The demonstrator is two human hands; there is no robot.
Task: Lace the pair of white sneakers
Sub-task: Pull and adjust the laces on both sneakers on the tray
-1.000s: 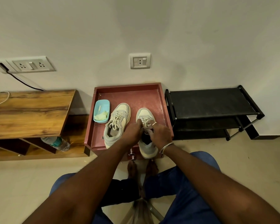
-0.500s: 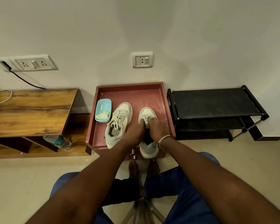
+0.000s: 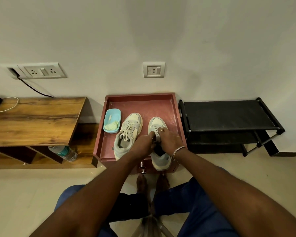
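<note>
The red tray stands against the wall, and both sneakers lie in it with toes toward the wall. The left sneaker is in the tray's middle, laced, with no hand on it. The right sneaker is just beside it toward the tray's right side, its heel hanging over the tray's near edge.

Both hands meet over the right sneaker's throat. The left grip is curled against the sneaker's left side and holds it; whether it also has the lace is hidden. The right grip, with a ring and a bracelet, is curled over the lace rows and pinches the lace.

A blue box sits in the tray's left part, beside the left sneaker. Left of the tray is a wooden counter with a bottle lying on the shelf under it. Right of the tray is a black rack. Above the tray, a socket is on the wall.
</note>
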